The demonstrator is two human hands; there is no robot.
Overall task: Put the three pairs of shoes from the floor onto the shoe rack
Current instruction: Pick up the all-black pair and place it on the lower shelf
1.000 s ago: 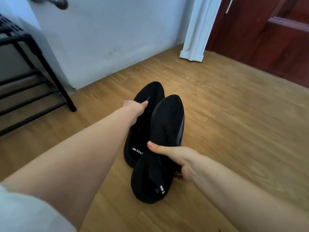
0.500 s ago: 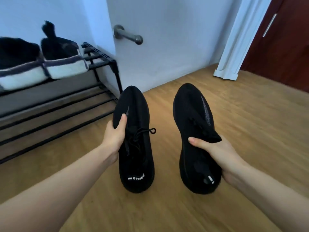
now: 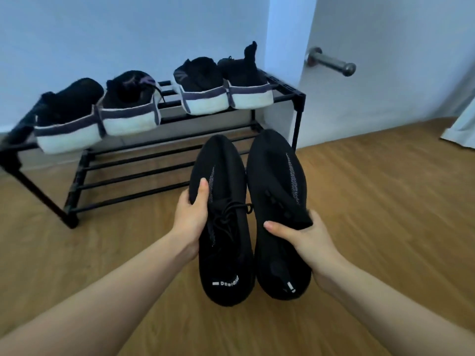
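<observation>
While two white-soled pairs (image 3: 154, 109) are sitting on shoe rack (image 3: 288, 97) top tier, left hand (image 3: 191, 222) and right hand (image 3: 305, 240) are each gripping one black sneaker (image 3: 223, 201), (image 3: 277, 181), closed tight, above floor; third pair remaining to be placed.

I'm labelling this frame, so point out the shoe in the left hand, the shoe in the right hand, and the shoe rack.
left-hand shoe (image 3: 226, 253), head view, laced upper
right-hand shoe (image 3: 275, 173), head view, toe
shoe rack (image 3: 298, 116), head view, right post

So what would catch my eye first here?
Two all-black shoes fill the centre, the left shoe in the left hand and the right shoe in the right hand. Behind them, two white-soled pairs sit on the black rack's top shelf.
</observation>
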